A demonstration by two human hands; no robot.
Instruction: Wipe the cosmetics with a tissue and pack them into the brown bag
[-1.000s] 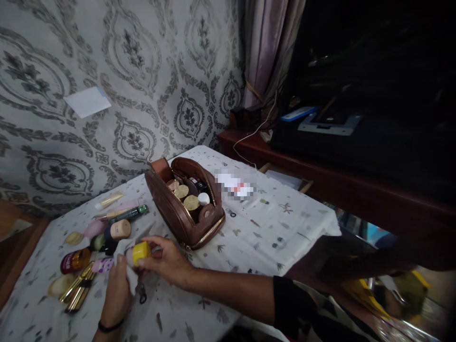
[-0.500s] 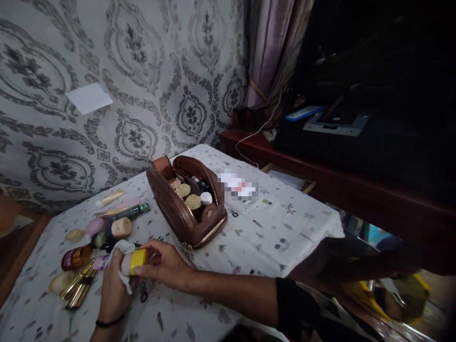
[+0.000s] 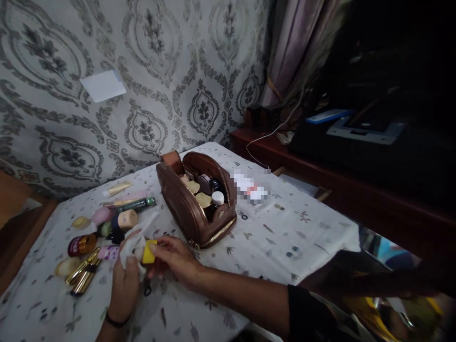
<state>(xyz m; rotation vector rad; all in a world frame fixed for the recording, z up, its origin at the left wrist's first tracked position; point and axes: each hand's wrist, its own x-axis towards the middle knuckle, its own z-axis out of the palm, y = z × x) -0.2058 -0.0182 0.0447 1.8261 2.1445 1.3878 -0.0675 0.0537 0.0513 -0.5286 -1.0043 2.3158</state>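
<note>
Between my hands is a small bottle with a yellow cap (image 3: 149, 252). Fingers of my right hand (image 3: 178, 259) pinch it by that cap. My left hand (image 3: 128, 280) presses a crumpled white wipe (image 3: 132, 246) around the bottle's body, which is mostly hidden. Just behind the hands stands an unzipped brown toiletry bag (image 3: 181, 204) with jars and a white-capped container inside. Left of my left hand lie gold tubes (image 3: 85, 275), a dark red jar with a gold lid (image 3: 81, 244), a beige-capped bottle (image 3: 127, 219) and a green tube (image 3: 135, 204).
The patterned tablecloth (image 3: 278, 242) covers the table, which meets a papered wall. A pale tube (image 3: 117, 188) and a pink sponge (image 3: 102, 215) lie at the left. Right of the bag is a blurred-out white item (image 3: 249, 186). A dark red cabinet (image 3: 338, 190) borders the right side.
The view has shifted, so things appear further right. The wipe now covers more of the bottle, and my left fingers have moved around it. My right hand stays at the yellow cap.
</note>
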